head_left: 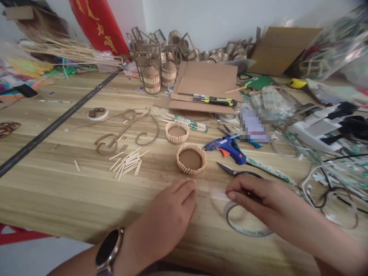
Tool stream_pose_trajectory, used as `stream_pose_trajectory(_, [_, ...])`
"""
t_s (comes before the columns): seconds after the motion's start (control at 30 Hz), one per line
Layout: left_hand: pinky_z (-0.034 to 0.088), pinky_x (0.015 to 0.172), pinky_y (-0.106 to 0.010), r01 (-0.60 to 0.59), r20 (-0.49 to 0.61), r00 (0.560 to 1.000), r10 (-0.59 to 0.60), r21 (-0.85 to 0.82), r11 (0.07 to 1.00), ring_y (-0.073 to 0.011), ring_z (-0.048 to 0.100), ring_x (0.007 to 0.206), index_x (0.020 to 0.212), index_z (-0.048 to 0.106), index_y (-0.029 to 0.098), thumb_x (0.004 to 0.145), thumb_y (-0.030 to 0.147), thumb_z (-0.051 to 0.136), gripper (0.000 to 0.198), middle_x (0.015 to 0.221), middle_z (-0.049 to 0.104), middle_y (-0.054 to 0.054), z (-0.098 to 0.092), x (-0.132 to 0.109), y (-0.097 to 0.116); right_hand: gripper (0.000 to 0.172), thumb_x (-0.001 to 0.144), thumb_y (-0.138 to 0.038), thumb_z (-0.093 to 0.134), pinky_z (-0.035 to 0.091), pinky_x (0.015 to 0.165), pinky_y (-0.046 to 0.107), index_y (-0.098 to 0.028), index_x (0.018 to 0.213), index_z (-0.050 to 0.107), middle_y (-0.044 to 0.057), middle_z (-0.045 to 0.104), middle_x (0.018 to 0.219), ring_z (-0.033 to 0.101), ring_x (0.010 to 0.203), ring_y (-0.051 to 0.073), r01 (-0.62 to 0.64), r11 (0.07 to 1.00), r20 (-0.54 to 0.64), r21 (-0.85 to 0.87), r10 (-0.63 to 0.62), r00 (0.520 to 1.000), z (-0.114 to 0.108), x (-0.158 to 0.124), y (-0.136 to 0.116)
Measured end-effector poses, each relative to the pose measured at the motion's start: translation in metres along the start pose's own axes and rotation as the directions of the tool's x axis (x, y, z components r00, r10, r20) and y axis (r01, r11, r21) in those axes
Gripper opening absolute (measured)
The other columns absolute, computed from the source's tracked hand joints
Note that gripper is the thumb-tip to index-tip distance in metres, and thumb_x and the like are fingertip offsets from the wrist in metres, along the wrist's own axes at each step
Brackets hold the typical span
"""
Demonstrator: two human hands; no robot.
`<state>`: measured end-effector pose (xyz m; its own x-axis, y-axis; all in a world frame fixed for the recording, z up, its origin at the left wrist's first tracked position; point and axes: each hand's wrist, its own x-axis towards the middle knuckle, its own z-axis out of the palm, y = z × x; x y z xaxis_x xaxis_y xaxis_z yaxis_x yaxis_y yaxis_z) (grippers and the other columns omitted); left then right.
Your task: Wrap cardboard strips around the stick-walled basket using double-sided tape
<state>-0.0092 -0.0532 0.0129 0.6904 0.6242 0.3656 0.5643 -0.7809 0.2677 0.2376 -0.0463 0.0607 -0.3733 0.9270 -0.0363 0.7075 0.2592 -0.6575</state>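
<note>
Right hand: thumb and forefinger pinched together, apparently on the loose end of a tape roll that lies below the palm. Left hand: fingers close together, low over the worktop just in front of the nearer stick cup; cannot tell whether anything is under them. On the worktop, largest first: stacked cardboard toward the back, cutter knives across its front edge. Left of it, a group of lanterns with stick walls, brown bands, caps and frames; these look finished. Glue gun right of the cups, nozzle close to the nearer one; scissors between it and the right hand. Two cups stand near mid-worktop, the farther cup just behind the nearer. Progress, as judged: both have a brown floor and a ring of upright sticks with no obvious gap, so the walls seem done. Set against the lanterns, neither shows a cap or frame; no outer band made out. Unused: curled brown strips left of the cups and, smallest, a pile of loose sticks nearer the front.
</note>
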Motion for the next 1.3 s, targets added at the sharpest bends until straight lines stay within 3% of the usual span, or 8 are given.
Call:
stream_pose_trajectory(0.07, [0.051,0.101,-0.036,-0.091,0.114,0.991,0.075,0.143,0.985,-0.0262,0.062,0.120,0.118,0.063,0.002,0.095,0.006,0.044,0.030,0.127,0.067,-0.019,0.014,-0.011,0.007,0.025,0.088,-0.032,0.056,0.036,0.037,0.022,-0.024,0.066,0.063,-0.004,0.056,0.050,0.050,0.043,0.012,-0.069,0.997,0.106,0.042,0.065,0.992,0.011,0.009,0.004])
stream_pose_trajectory(0.17, [0.053,0.097,-0.036,-0.117,0.189,0.980,0.069,0.253,0.960,-0.0281,0.061,0.122,0.124,0.060,0.002,0.096,0.009,0.044,0.033,0.131,0.065,-0.020,0.032,-0.023,0.013,0.025,0.087,-0.033,0.053,0.036,0.039,0.021,-0.023,0.066,0.061,-0.005,0.054,0.049,0.049,0.043,0.011,-0.165,0.971,0.228,0.175,0.123,0.966,0.032,0.024,0.010])
stream_pose_trajectory(0.27, [0.052,0.099,-0.036,-0.127,0.201,0.977,0.067,0.304,0.944,-0.0274,0.062,0.122,0.126,0.059,0.002,0.099,0.013,0.040,0.035,0.131,0.065,-0.019,0.042,-0.028,0.015,0.026,0.088,-0.035,0.050,0.042,0.044,0.022,-0.023,0.066,0.058,-0.003,0.058,0.054,0.054,0.047,0.012,-0.241,0.933,0.306,0.268,0.155,0.939,0.048,0.034,0.017])
stream_pose_trajectory(0.37, [0.050,0.101,-0.035,-0.123,0.168,0.983,0.071,0.329,0.936,-0.0262,0.063,0.121,0.125,0.059,0.002,0.100,0.015,0.036,0.036,0.130,0.066,-0.017,0.044,-0.029,0.015,0.025,0.086,-0.032,0.051,0.047,0.050,0.025,-0.023,0.064,0.055,-0.001,0.062,0.058,0.059,0.054,0.014,-0.254,0.938,0.332,0.237,0.168,0.928,0.056,0.040,0.023])
stream_pose_trajectory(0.67, [0.049,0.097,-0.034,-0.025,0.023,1.000,0.018,0.365,0.931,-0.0261,0.066,0.115,0.118,0.062,0.005,0.101,0.017,0.037,0.032,0.123,0.070,-0.016,0.047,-0.040,0.016,0.021,0.083,-0.027,0.053,0.042,0.054,0.024,-0.021,0.064,0.058,-0.001,0.064,0.058,0.061,0.057,0.015,-0.291,0.955,0.434,0.056,0.239,0.868,0.058,0.052,0.023])
stream_pose_trajectory(1.3, [0.051,0.094,-0.036,0.003,0.028,1.000,-0.012,0.308,0.952,-0.0296,0.062,0.120,0.122,0.058,0.004,0.100,0.020,0.040,0.033,0.129,0.065,-0.022,0.051,-0.046,0.014,0.023,0.086,-0.027,0.052,0.044,0.056,0.022,-0.019,0.066,0.060,0.001,0.069,0.061,0.067,0.062,0.015,-0.291,0.950,0.544,-0.110,0.302,0.783,0.056,0.067,0.019])
